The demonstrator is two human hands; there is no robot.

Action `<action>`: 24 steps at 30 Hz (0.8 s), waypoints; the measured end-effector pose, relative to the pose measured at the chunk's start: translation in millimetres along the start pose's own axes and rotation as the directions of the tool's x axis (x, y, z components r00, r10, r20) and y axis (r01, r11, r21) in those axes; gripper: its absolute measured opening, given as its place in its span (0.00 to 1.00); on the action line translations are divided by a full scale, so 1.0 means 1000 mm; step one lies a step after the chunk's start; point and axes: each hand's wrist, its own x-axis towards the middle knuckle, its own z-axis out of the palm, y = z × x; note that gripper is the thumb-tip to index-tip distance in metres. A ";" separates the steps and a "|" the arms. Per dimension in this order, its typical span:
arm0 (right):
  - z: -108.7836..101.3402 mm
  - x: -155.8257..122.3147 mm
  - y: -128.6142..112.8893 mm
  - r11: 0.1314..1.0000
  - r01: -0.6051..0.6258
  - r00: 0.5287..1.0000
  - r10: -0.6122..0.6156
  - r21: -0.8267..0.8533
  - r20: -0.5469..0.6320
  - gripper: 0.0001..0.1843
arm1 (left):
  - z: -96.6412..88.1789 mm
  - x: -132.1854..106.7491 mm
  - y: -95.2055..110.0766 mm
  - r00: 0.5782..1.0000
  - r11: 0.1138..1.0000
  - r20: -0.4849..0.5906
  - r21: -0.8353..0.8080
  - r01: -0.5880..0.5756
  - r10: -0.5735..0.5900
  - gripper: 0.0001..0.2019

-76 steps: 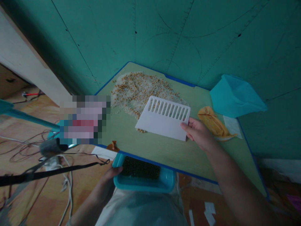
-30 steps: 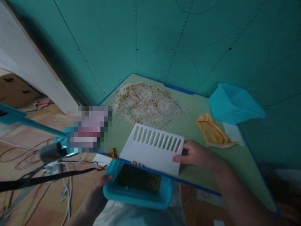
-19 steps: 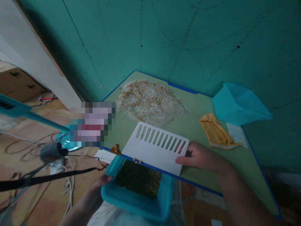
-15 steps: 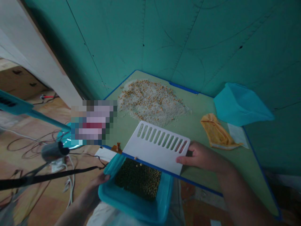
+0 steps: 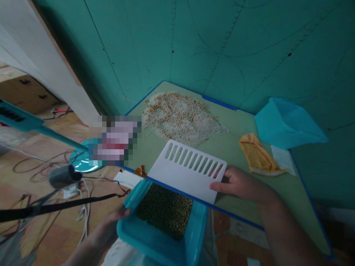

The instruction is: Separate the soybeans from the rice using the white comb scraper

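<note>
My right hand (image 5: 235,183) is closed on the right edge of a white slotted plastic board (image 5: 183,177), thumb on top. The board lies tilted at the table's near edge, its slots toward the back. At the left, my left hand (image 5: 118,218) grips the rim of a teal plastic basin (image 5: 152,242), which sits low under the table edge. Dark green beans (image 5: 152,207) fill much of the basin, with yellowish soybeans (image 5: 183,218) gathered on its right side. Behind the board, a spread pile of white grains mixed with soybeans (image 5: 180,118) covers the table.
On the right of the table (image 5: 235,210) stand a teal container (image 5: 288,123) and a crumpled orange cloth item (image 5: 260,157). A blurred-out object (image 5: 116,140) lies at the left edge. A teal stand (image 5: 63,138), a black strap (image 5: 69,203) and cables are at the left.
A few soybeans at the board's near edge and above the basin are no longer seen there. The view has shifted slightly; both hands keep their holds.
</note>
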 end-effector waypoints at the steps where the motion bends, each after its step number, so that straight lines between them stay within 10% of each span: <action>1: 0.000 0.000 0.001 1.000 -0.001 1.000 0.001 -0.008 -0.011 0.18 | 0.000 0.000 0.000 1.000 1.000 0.015 0.013 0.003 -0.003 0.21; 9: 0.027 -0.015 -0.023 0.884 0.077 0.950 -0.205 -0.461 -0.236 0.13 | -0.008 -0.005 -0.004 0.999 0.996 -0.029 0.087 -0.035 0.038 0.15; 13: 0.049 -0.021 -0.039 0.703 0.168 0.933 -0.341 -0.691 -0.120 0.11 | 0.007 -0.008 0.004 0.994 0.992 -0.072 0.103 -0.078 0.085 0.14; 24: 0.043 -0.005 -0.033 0.454 -0.097 0.941 -0.248 -0.886 -0.230 0.13 | -0.005 0.002 0.002 0.998 0.997 -0.061 0.079 0.000 0.004 0.14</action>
